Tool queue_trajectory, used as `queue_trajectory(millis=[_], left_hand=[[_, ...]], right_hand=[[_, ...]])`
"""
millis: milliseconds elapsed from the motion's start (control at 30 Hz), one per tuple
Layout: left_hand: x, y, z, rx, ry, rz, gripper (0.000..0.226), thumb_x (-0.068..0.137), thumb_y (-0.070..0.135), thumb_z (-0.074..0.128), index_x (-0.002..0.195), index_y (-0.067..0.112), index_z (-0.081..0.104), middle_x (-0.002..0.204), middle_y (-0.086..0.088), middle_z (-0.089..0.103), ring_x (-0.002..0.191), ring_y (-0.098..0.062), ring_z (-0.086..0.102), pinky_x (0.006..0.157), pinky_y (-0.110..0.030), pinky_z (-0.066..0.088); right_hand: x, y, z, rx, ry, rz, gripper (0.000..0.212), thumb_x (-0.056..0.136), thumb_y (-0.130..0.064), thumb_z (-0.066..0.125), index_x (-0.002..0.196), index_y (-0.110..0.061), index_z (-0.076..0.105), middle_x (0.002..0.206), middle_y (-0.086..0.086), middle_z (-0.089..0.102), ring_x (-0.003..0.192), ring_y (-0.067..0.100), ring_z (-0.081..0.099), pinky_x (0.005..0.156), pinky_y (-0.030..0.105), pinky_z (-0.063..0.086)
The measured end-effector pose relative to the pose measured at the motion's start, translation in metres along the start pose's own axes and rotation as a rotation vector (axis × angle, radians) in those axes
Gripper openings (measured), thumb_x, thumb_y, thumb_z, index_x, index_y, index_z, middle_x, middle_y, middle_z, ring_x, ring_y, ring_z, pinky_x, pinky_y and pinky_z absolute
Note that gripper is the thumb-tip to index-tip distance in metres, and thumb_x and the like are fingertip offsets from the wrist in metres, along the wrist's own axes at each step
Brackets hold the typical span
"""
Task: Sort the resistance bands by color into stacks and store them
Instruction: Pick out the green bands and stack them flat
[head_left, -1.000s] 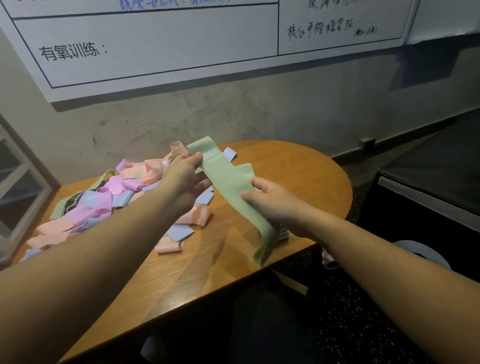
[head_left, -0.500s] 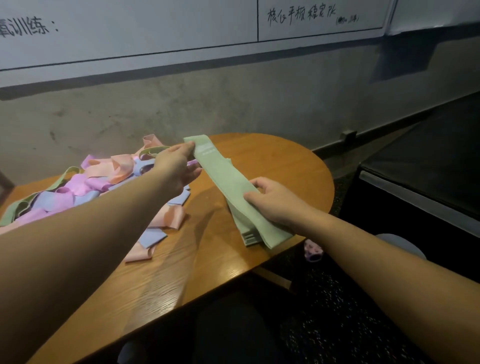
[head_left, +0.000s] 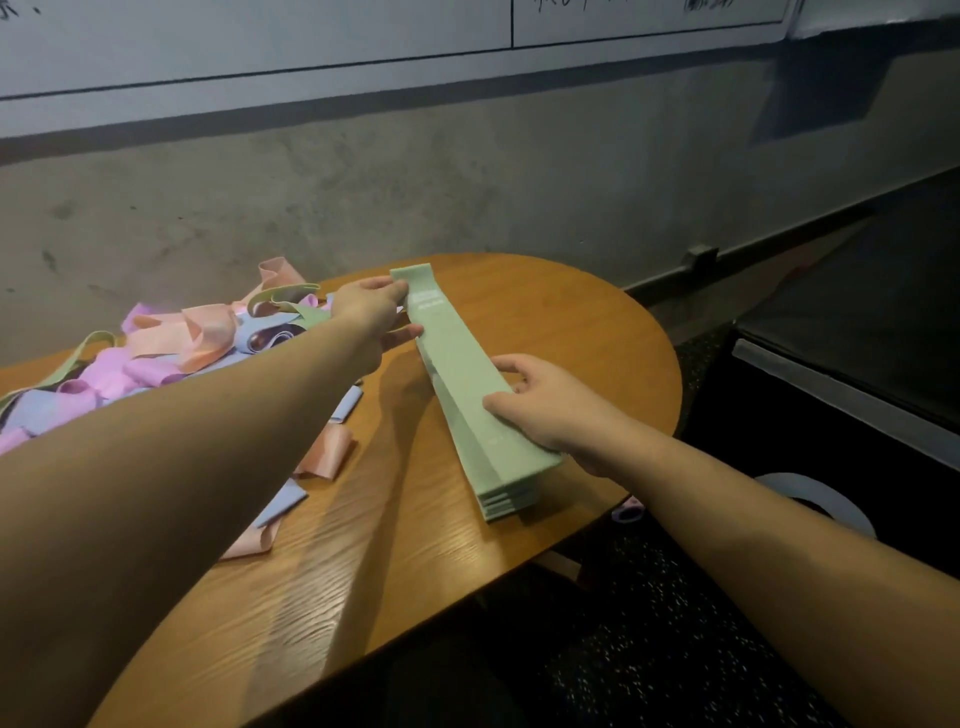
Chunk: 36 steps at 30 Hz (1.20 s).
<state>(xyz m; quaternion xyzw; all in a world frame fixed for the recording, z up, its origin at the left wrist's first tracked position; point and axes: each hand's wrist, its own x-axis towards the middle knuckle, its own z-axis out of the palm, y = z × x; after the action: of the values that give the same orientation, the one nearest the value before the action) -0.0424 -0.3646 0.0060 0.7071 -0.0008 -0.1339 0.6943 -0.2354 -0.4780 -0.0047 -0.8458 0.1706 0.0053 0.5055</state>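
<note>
A flat green band (head_left: 457, 358) lies stretched out lengthwise on a stack of green bands (head_left: 506, 493) at the right of the round wooden table (head_left: 571, 322). My left hand (head_left: 371, 312) pinches the band's far end between thumb and fingers. My right hand (head_left: 540, 402) grips its near half, thumb on top and fingers curled round the right edge. A tangled heap of pink, purple, blue and green bands (head_left: 171, 348) covers the left of the table, partly hidden behind my left forearm.
Loose peach and blue bands (head_left: 324, 452) lie beside the heap near the table's middle. A grey concrete wall rises just behind the table. A dark cabinet (head_left: 857, 332) stands at the right, with a white round object (head_left: 815, 499) and a small pink thing (head_left: 628, 512) on the floor.
Both hands have lowered the green band from a hanging hold in the air until it lies flat along the green stack. The view has swung to the right.
</note>
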Motion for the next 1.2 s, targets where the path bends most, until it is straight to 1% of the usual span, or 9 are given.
queue_trajectory(millis=[133,333,400,533,667,833,967,1133,1200], left_hand=[[0.016,-0.012,0.001,0.024,0.041,-0.019,0.025,0.094,0.016,0.071,0.118,0.011,0.064,0.107,-0.012,0.07,0.081,-0.021,0.073,0.053,-0.024,0.057],[0.028,-0.028,0.006,0.047,0.018,-0.037,0.028,0.091,0.016,0.074,0.117,0.01,0.065,0.107,-0.012,0.071,0.09,-0.023,0.073,0.055,-0.023,0.058],[0.032,-0.032,0.007,0.08,0.015,-0.032,0.029,0.091,0.017,0.075,0.117,0.01,0.065,0.108,-0.013,0.071,0.091,-0.024,0.072,0.053,-0.022,0.057],[0.034,-0.037,0.009,0.202,-0.009,-0.009,0.028,0.093,0.021,0.072,0.119,0.013,0.065,0.109,-0.011,0.069,0.083,-0.022,0.069,0.051,-0.022,0.057],[0.038,-0.043,0.004,0.33,-0.031,0.042,0.036,0.096,0.027,0.068,0.129,0.017,0.06,0.111,-0.008,0.068,0.079,-0.022,0.071,0.055,-0.027,0.059],[0.041,-0.061,-0.004,0.479,0.008,0.208,0.045,0.101,0.026,0.06,0.144,0.021,0.05,0.117,-0.007,0.064,0.077,-0.02,0.065,0.068,-0.035,0.06],[0.038,-0.077,-0.004,0.424,0.041,0.307,0.061,0.099,0.024,0.057,0.155,0.018,0.034,0.127,-0.004,0.057,0.091,-0.021,0.063,0.095,-0.048,0.055],[0.034,-0.081,0.001,0.523,-0.01,0.367,0.052,0.099,0.017,0.051,0.15,0.013,0.041,0.119,0.002,0.054,0.095,-0.02,0.063,0.095,-0.042,0.051],[0.032,-0.08,0.002,0.557,-0.027,0.395,0.046,0.098,0.016,0.051,0.144,0.014,0.048,0.116,0.003,0.055,0.089,-0.014,0.059,0.091,-0.035,0.049]], right_hand=[[0.015,0.001,0.007,-0.119,-0.033,-0.042,0.061,0.097,-0.027,0.06,0.153,-0.026,0.037,0.127,-0.001,0.064,0.108,0.018,0.065,0.092,0.039,0.057],[0.027,0.013,0.004,-0.289,-0.074,-0.045,0.062,0.093,-0.032,0.064,0.151,-0.025,0.043,0.115,-0.005,0.067,0.104,0.015,0.064,0.082,0.029,0.052],[0.027,0.016,0.003,-0.386,-0.107,-0.036,0.062,0.092,-0.04,0.065,0.149,-0.026,0.044,0.102,-0.011,0.065,0.098,0.014,0.062,0.078,0.028,0.049],[0.027,0.021,0.0,-0.599,-0.077,0.001,0.066,0.087,-0.063,0.061,0.146,-0.038,0.044,0.115,-0.009,0.065,0.102,0.015,0.062,0.076,0.034,0.05],[0.038,0.028,-0.003,-0.301,0.017,-0.017,0.038,0.094,-0.054,0.059,0.128,-0.037,0.057,0.087,-0.007,0.068,0.076,0.015,0.067,0.069,0.041,0.058],[0.065,0.036,0.003,0.011,0.117,-0.091,0.032,0.096,-0.036,0.059,0.128,-0.03,0.059,0.087,-0.003,0.062,0.068,0.014,0.06,0.064,0.039,0.051],[0.097,0.038,0.01,0.118,0.212,-0.124,0.034,0.099,-0.023,0.052,0.132,-0.027,0.06,0.112,-0.005,0.067,0.092,0.011,0.062,0.08,0.031,0.049],[0.134,0.033,0.02,0.146,0.239,-0.149,0.047,0.1,-0.013,0.048,0.147,-0.019,0.048,0.138,0.0,0.059,0.121,0.004,0.053,0.096,0.016,0.041],[0.146,0.03,0.025,0.124,0.199,-0.154,0.054,0.098,-0.015,0.05,0.151,-0.02,0.042,0.146,0.001,0.054,0.129,0.006,0.05,0.103,0.02,0.04]])
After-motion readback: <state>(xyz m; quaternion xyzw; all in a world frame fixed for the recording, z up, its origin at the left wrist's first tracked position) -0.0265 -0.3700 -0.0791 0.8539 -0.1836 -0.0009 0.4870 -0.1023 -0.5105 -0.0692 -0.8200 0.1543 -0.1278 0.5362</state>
